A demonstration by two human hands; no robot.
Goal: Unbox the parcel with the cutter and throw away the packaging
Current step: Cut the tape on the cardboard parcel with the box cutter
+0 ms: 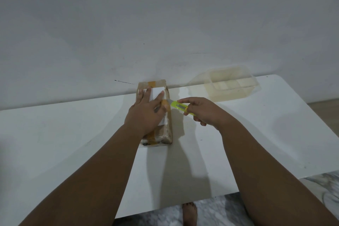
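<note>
A brown cardboard parcel (161, 134) wrapped in tape, with a white label on top, lies lengthwise on the white table (73, 134) near the wall. My left hand (145, 113) presses flat on its top, fingers spread over the label. My right hand (203, 112) grips a yellow-green cutter (180, 107) just right of the parcel. The cutter's blade is out and its tip touches the parcel's upper right edge, close to my left fingertips.
A clear plastic container (233, 83) stands at the back right of the table against the white wall. The table's front edge runs near my body, with marbled floor and a bare foot (189, 213) below it.
</note>
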